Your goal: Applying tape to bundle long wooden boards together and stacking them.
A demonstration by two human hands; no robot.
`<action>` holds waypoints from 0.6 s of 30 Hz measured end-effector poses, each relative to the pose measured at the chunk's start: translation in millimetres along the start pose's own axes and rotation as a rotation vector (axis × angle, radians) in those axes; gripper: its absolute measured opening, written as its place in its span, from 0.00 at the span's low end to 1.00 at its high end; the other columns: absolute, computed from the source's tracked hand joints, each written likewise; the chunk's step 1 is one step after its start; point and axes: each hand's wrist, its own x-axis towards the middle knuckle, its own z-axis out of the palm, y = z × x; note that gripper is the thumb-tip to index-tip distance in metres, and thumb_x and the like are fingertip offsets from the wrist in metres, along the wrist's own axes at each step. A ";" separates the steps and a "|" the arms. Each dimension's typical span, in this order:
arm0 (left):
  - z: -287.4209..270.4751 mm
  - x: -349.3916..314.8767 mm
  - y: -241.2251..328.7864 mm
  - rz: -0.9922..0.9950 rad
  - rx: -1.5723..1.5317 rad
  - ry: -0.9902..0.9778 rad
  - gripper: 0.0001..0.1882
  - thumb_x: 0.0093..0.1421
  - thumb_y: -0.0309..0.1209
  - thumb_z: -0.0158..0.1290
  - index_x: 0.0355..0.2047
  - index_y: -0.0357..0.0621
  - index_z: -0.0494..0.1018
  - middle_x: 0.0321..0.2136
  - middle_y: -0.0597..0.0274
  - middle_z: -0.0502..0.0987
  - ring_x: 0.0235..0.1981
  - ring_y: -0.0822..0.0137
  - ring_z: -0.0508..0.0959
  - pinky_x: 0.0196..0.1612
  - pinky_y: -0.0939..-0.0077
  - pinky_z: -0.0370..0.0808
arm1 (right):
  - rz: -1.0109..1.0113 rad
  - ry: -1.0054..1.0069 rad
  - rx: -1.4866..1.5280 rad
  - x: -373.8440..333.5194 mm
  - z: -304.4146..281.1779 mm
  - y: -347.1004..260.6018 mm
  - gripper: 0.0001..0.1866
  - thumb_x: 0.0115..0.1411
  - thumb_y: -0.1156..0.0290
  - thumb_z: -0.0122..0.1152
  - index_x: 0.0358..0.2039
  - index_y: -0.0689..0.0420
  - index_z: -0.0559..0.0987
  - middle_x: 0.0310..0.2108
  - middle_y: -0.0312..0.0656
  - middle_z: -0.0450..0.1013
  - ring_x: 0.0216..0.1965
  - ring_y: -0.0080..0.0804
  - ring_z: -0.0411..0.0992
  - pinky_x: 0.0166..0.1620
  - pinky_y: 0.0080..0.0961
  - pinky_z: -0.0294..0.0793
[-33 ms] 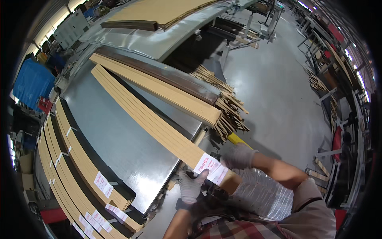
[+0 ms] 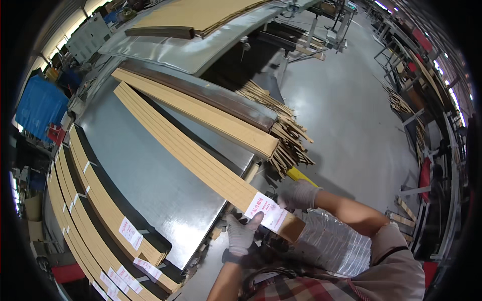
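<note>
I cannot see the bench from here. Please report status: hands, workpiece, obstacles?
Left hand pressing white paper label onto long tan wooden board bundle. Right hand at bundle's far side. Nothing blocking.

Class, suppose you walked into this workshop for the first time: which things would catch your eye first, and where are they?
Most striking is the long bundle of pale wooden slats running diagonally across the grey metal table, with a white label at its near end. The left hand in a grey glove presses on that label, and the gloved right hand sits just beyond the bundle's end. Labelled bundles are stacked along the table's left edge.
</note>
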 end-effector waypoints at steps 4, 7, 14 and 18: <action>10.0 36.5 -47.8 0.211 -0.498 -0.111 0.57 0.51 0.38 0.68 0.65 0.29 0.38 0.49 0.48 0.71 0.47 0.65 0.73 0.50 0.73 0.72 | -0.107 0.177 -0.091 -4.7 -5.9 -10.4 0.09 0.52 0.64 0.60 0.32 0.50 0.83 0.27 0.45 0.78 0.30 0.46 0.78 0.34 0.38 0.75; 20.2 39.7 -48.9 0.175 -0.713 -0.107 0.53 0.53 0.38 0.66 0.64 0.29 0.40 0.53 0.48 0.66 0.51 0.65 0.70 0.52 0.73 0.71 | 0.115 0.138 -0.244 9.9 0.2 4.6 0.09 0.53 0.63 0.60 0.32 0.50 0.83 0.28 0.46 0.78 0.31 0.45 0.78 0.34 0.38 0.75; 49.5 -77.3 -69.2 0.646 0.322 -0.179 0.46 0.60 0.50 0.53 0.64 0.32 0.43 0.54 0.35 0.66 0.57 0.44 0.68 0.56 0.59 0.69 | -0.121 0.453 0.035 30.6 23.6 -3.4 0.33 0.61 0.41 0.48 0.48 0.61 0.71 0.41 0.56 0.74 0.43 0.51 0.74 0.49 0.43 0.71; 11.1 6.5 -40.5 -0.048 0.049 -0.204 0.33 0.68 0.49 0.40 0.60 0.31 0.54 0.56 0.40 0.64 0.58 0.53 0.66 0.58 0.63 0.63 | -0.062 0.163 0.032 37.4 19.1 -40.5 0.36 0.58 0.38 0.51 0.51 0.60 0.70 0.53 0.61 0.66 0.53 0.57 0.67 0.57 0.44 0.64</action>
